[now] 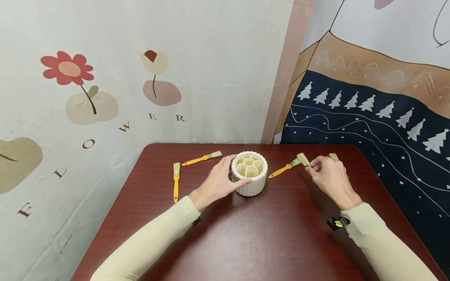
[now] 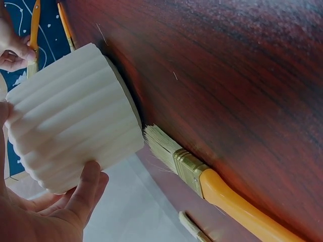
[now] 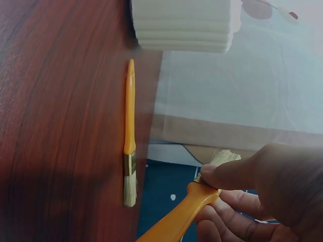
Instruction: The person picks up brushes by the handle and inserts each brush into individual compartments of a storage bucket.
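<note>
A cream ribbed round holder [image 1: 251, 186] with petal-shaped compartments inside stands upright on the dark red table. My left hand [image 1: 219, 173] grips its left side, thumb on the near rim and fingers around the far side. To the right of it, my right hand [image 1: 330, 177] pinches a paintbrush [image 3: 177, 214] near its metal ferrule, above the table. The held brush's bristles point left, and its yellow-orange handle is mostly hidden in the head view. Under those bristles lies another paintbrush [image 1: 281, 170], its handle end toward the holder.
Two more yellow-handled paintbrushes lie left of the holder: one slanted at the back [image 1: 200, 159], one pointing toward me [image 1: 176, 183]. Pale bristles [image 1: 333, 156] show just beyond my right hand. Printed cloths [image 1: 225, 78] hang behind the table.
</note>
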Available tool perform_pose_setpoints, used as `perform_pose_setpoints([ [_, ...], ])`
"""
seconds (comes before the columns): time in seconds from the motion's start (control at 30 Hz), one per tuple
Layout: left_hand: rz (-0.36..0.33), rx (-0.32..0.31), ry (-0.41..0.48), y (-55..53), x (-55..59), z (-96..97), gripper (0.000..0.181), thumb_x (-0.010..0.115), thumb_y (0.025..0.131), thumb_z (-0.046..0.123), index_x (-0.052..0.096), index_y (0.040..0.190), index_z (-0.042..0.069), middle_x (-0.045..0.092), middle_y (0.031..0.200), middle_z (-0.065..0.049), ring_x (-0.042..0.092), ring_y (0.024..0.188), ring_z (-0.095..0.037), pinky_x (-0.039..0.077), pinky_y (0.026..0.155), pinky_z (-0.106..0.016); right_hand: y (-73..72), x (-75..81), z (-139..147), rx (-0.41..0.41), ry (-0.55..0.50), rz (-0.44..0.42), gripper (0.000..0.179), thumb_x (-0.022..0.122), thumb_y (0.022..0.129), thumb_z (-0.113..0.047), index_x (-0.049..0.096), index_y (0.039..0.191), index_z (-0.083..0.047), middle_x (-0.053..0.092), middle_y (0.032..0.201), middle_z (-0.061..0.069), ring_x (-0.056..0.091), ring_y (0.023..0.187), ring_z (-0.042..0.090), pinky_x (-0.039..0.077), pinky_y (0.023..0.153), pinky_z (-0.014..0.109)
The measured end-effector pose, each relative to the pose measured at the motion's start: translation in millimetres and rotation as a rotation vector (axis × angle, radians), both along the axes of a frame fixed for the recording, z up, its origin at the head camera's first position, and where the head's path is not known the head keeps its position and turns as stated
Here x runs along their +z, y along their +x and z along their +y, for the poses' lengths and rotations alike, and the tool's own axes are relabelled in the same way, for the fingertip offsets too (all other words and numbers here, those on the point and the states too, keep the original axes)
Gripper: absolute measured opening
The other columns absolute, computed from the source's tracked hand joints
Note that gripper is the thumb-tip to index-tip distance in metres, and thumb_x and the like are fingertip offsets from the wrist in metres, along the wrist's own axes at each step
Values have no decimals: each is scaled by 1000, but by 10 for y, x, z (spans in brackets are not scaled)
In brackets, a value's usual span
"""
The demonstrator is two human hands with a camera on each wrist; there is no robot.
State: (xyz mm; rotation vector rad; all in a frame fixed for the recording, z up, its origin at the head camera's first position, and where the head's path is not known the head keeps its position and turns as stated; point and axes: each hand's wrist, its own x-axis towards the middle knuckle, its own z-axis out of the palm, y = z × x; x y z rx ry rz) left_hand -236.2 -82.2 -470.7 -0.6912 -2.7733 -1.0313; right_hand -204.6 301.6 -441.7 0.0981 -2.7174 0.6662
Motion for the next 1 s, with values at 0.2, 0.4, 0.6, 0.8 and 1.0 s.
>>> perform_pose_setpoints([
  [0.2,-8,0,5,-1,5,0,102,93,94,66,47,171,16,65,158,-6,69,146,-29,63,122,-50,-4,45,-66,13,3,12,19,88,102,-13,80,106,4,83,93,20,73,83,33,64,75,56],
  [0.4,-16,2,12,-2,10,-3,102,93,94,65,47,171,17,65,158,-6,69,146,-28,62,122,-49,-10,72,-108,25,-11,25,19,89,101,-13,81,106,3,83,94,21,74,83,33,63,76,54],
  [0.6,-19,3,9,1,9,-3,102,93,94,65,47,171,16,65,158,-6,69,146,-28,62,122,-50,-1,107,-167,32,-16,36,20,92,100,-14,81,107,1,84,95,21,75,81,31,61,73,46],
  [0.8,-15,2,10,-5,-3,-6,101,93,95,66,48,171,16,65,158,-6,69,146,-28,63,121,-49,-7,135,-236,54,-11,75,18,92,99,-12,81,104,1,84,93,19,77,82,33,62,75,48],
  [1.0,-6,4,12,3,-4,-8,101,93,94,65,49,170,15,66,157,-7,70,145,-29,63,121,-50,-10,159,-281,80,-26,90,17,92,98,-10,81,104,2,83,94,20,77,82,32,59,75,44],
])
